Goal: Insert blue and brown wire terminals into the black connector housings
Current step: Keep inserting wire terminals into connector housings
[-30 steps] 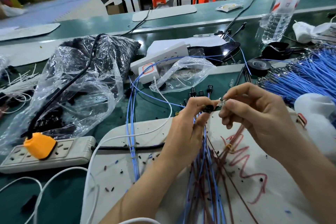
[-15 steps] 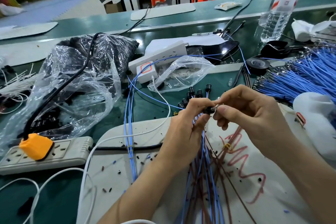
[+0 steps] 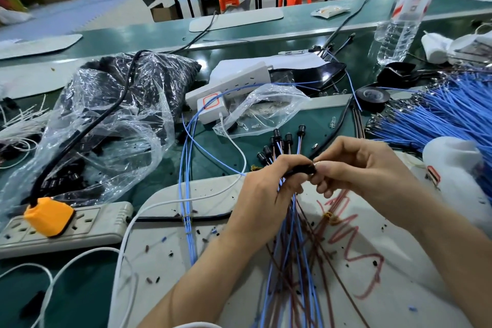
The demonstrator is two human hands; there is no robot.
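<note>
head view | black connector housing (image 3: 300, 170) is gripped in curled left hand (image 3: 269, 189) with bundle of blue and brown wires (image 3: 292, 234), above white mat (image 3: 399, 287) | small shiny part (image 3: 315, 165) is pinched between thumb and forefinger of right hand (image 3: 364, 168) at housing's mouth | finished housings (image 3: 279, 141) are fanned just behind left knuckles

A black connector housing (image 3: 302, 169) lies horizontal atop bundled blue and brown wires (image 3: 294, 224).
</note>
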